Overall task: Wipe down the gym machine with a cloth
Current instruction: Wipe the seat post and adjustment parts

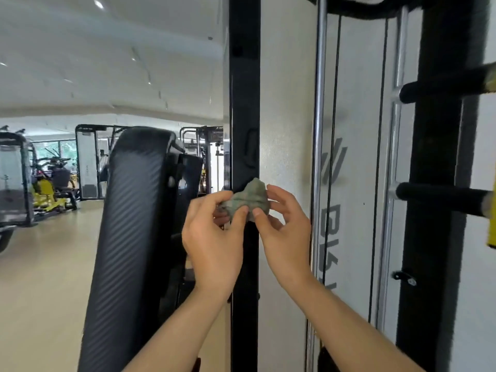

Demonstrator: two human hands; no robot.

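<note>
A crumpled grey-green cloth (248,197) is held in front of the black upright post (244,98) of the gym machine, at mid height. My left hand (214,237) pinches the cloth's left side with thumb and fingers. My right hand (285,232) pinches its right side, thumb on the front. Both thumbs nearly meet at the cloth's lower edge. The cloth covers a short stretch of the post.
A black padded backrest (131,237) leans at the left of the post. To the right are a white shroud panel (351,183), chrome guide rods (319,103), thin cables, and another black upright (440,183) with black pegs. Other machines stand on the pale floor (40,277) far left.
</note>
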